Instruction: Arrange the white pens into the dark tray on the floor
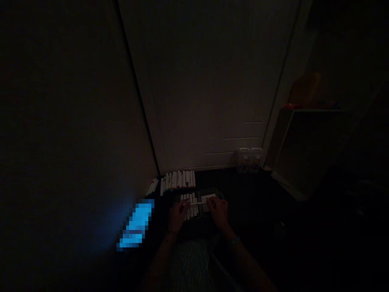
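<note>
The picture is very dark. A slim white marker (199, 203) lies level between my two hands. My left hand (176, 215) pinches its left end, and the fingers of my right hand (219, 210) are closed on its right end. Below it is a dark open case (212, 190) with several white markers (191, 212) in its left part. In the right part a white flat piece (204, 207) shows, partly covered by my right hand; I cannot make out what it is.
Behind the case, several white markers (179, 179) lie side by side, with a few more (152, 186) at their left. A glowing blue pixelated screen (136, 223) is at the left. Two clear packages (249, 160) stand by the back wall. A box-like cabinet (313, 150) is at the right.
</note>
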Action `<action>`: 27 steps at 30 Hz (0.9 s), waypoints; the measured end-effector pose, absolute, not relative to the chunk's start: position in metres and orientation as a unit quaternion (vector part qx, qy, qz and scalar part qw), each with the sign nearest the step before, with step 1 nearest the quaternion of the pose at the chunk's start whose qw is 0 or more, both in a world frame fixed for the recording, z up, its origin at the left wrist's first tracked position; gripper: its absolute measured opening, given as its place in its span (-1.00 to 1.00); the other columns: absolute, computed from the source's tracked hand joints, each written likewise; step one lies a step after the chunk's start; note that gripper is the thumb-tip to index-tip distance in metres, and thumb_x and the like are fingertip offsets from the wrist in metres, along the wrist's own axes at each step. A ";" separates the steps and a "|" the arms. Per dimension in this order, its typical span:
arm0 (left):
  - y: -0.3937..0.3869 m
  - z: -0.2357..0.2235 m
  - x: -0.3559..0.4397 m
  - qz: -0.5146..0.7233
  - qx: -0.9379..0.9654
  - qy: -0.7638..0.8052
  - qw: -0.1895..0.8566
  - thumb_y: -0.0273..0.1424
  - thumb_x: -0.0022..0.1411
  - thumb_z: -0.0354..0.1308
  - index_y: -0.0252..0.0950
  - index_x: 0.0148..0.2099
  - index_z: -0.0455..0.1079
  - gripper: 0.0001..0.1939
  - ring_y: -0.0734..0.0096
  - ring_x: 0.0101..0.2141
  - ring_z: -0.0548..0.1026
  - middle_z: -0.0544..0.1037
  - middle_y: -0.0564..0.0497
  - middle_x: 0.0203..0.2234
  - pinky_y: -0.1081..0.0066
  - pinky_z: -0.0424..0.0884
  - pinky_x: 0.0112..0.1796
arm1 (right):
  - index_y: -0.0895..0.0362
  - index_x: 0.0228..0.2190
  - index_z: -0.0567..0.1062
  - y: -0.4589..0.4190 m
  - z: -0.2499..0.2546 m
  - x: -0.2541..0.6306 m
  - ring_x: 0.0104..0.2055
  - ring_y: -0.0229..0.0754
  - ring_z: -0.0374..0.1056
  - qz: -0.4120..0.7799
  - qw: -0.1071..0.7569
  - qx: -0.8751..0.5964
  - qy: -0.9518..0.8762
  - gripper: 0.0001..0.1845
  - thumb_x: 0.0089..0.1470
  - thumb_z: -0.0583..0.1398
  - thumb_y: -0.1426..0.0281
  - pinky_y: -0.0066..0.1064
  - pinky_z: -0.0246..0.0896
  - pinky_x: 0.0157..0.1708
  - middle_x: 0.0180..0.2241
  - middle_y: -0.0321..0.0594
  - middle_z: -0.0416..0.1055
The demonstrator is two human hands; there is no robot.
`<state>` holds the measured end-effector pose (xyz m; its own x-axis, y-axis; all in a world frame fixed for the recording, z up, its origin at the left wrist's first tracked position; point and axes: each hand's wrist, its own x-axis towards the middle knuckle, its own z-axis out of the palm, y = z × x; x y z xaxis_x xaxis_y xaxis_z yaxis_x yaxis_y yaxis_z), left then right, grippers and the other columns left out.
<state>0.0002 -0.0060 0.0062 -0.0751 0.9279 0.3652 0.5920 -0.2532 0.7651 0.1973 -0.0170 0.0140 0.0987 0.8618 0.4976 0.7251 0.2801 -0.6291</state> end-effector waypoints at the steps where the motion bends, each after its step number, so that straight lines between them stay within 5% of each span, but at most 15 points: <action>1: -0.006 0.006 0.000 0.446 0.655 0.582 0.184 -0.09 0.14 -0.08 -0.28 -0.25 0.43 -0.59 0.35 -0.32 0.46 0.54 -0.04 -0.35 0.42 0.34 -0.28 | 0.07 -0.35 0.47 -0.017 0.014 0.197 -0.26 -0.27 0.32 0.072 0.442 -0.595 -0.667 -0.68 0.18 -0.02 0.24 -0.41 -0.12 -0.14 -0.34 -0.31 0.48; 27: 0.001 -0.003 -0.001 0.392 0.680 0.612 0.101 -0.22 0.23 -0.17 -0.25 -0.10 0.41 -0.61 0.35 -0.17 0.45 0.53 -0.06 -0.20 0.40 0.30 -0.13 | 0.08 -0.31 0.45 -0.014 0.008 0.198 -0.20 -0.25 0.32 0.052 0.418 -0.605 -0.675 -0.68 0.21 -0.08 0.31 -0.40 -0.12 -0.14 -0.28 -0.25 0.47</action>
<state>-0.0007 0.0006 -0.0033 -0.0556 0.9103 0.4103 0.7524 -0.2319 0.6165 0.1979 -0.0144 0.0077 0.0832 0.8611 0.5016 0.7737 0.2614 -0.5770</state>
